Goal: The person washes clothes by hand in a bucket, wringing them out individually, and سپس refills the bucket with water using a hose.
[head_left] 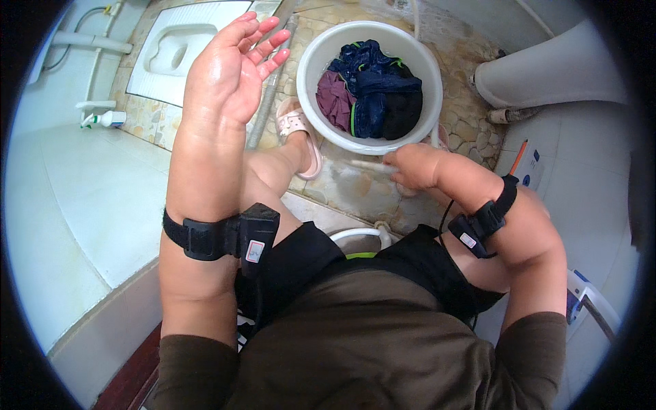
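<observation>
My left hand (pixel 236 72) is raised to the left of a white basin (pixel 311 113). Its fingers are apart, the palm looks wet, and nothing is in it. My right hand (pixel 418 166) is low, just below the basin's near rim, with its fingers curled. From those fingers a pale, narrow stick-like thing (pixel 372 166) points left; it is blurred, so its kind does not show. Inside the basin lie a dark blue garment with bright green trim (pixel 372 82), a purple cloth (pixel 333 99) and a black cloth (pixel 404 117), bunched together.
A squat toilet (pixel 147 72) is set in the floor at the far left, with a grey ribbed hose (pixel 263 109) beside it. A white pedestal (pixel 547 68) stands at the right. A white bottle (pixel 111 119) is by the left wall. My pink slipper (pixel 315 160) rests near the basin.
</observation>
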Tool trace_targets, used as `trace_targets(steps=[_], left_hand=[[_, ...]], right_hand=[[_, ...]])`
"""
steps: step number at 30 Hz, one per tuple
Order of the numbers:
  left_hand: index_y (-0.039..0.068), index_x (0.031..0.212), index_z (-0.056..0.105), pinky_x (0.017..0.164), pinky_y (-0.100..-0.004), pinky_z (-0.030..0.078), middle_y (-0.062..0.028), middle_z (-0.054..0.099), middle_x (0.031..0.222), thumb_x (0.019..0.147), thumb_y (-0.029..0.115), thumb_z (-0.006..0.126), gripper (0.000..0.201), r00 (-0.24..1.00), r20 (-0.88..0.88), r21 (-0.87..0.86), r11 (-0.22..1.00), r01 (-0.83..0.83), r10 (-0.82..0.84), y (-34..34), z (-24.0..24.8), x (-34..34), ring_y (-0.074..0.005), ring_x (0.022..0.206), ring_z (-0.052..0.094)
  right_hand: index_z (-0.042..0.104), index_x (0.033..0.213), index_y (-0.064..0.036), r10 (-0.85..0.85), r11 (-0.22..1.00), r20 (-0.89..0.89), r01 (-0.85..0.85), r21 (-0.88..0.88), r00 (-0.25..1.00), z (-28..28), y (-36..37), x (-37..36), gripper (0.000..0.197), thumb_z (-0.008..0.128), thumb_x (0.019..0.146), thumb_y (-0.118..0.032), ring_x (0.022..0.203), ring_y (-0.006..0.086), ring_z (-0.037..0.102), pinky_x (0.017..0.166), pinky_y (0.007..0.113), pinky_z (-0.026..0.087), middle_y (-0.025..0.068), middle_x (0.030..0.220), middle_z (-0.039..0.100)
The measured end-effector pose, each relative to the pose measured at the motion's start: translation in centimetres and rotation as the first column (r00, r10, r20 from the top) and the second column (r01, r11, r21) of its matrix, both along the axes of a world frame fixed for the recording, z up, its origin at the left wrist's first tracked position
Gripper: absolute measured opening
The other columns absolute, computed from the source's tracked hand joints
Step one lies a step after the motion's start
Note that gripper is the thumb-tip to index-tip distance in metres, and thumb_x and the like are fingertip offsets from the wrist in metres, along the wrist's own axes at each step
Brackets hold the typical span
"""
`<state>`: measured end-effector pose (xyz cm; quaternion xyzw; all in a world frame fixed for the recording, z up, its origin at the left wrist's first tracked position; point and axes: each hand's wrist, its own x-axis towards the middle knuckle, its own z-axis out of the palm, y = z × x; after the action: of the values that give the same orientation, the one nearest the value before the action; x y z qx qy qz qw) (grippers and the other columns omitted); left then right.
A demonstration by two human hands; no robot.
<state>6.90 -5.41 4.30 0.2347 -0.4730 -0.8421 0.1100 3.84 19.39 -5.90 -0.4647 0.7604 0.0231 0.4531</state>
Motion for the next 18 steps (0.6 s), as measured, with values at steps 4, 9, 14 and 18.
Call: trace_targets(steps=[4, 9, 14, 18], left_hand=[[0.001, 0.101, 0.039, 0.07, -0.0355, 0.044, -0.0147, 0.05, 0.093, 0.078, 0.01, 0.048, 0.027, 0.998, 0.009, -0.025, 0.998, -0.066, 0.066, -0.6, 0.0, 0.0, -0.0258, 0.084, 0.052], [0.0, 0.101, 0.039, 0.068, -0.0355, 0.045, -0.0145, 0.049, 0.093, 0.076, 0.007, 0.048, 0.027, 0.991, 0.045, 0.005, 0.992, -0.125, 0.125, -0.8, -0.3, -0.2, -0.0265, 0.083, 0.052], [-0.002, 0.101, 0.041, 0.076, -0.0371, 0.044, -0.0156, 0.048, 0.101, 0.076, 0.007, 0.049, 0.028, 0.984, 0.073, -0.012, 0.987, -0.159, 0.16, -0.9, -0.2, -0.5, -0.0255, 0.088, 0.049], [-0.002, 0.104, 0.039, 0.076, -0.0371, 0.044, -0.0152, 0.047, 0.101, 0.076, 0.007, 0.049, 0.03, 0.972, 0.065, -0.011, 0.975, -0.224, 0.224, -0.6, -0.3, -0.6, -0.0249, 0.088, 0.049]], right_hand=[[0.053, 0.101, -0.0071, -0.163, 0.968, 0.02, 0.164, -0.191, 0.986, 0.5, -1.4, 0.0, 0.03, 0.05, 0.074, -0.019, 0.081, 0.0324, 0.055, 0.074, 0.038, 0.043, 0.0176, 0.088, 0.057], [0.053, 0.099, -0.0062, -0.197, 0.916, 0.045, 0.2, -0.346, 0.979, 0.9, -2.8, 0.1, 0.027, 0.048, 0.076, -0.019, 0.08, 0.0329, 0.054, 0.072, 0.039, 0.043, 0.0183, 0.085, 0.057], [0.052, 0.094, -0.0039, -0.279, 0.846, 0.046, 0.269, -0.46, 0.959, 1.0, -4.3, 0.5, 0.023, 0.049, 0.077, -0.02, 0.078, 0.0334, 0.054, 0.069, 0.04, 0.043, 0.0183, 0.079, 0.056], [0.052, 0.091, -0.0039, -0.343, 0.772, 0.086, 0.333, -0.541, 0.935, 0.3, -4.2, 0.3, 0.021, 0.049, 0.077, -0.019, 0.076, 0.0341, 0.054, 0.067, 0.041, 0.043, 0.0183, 0.078, 0.056]])
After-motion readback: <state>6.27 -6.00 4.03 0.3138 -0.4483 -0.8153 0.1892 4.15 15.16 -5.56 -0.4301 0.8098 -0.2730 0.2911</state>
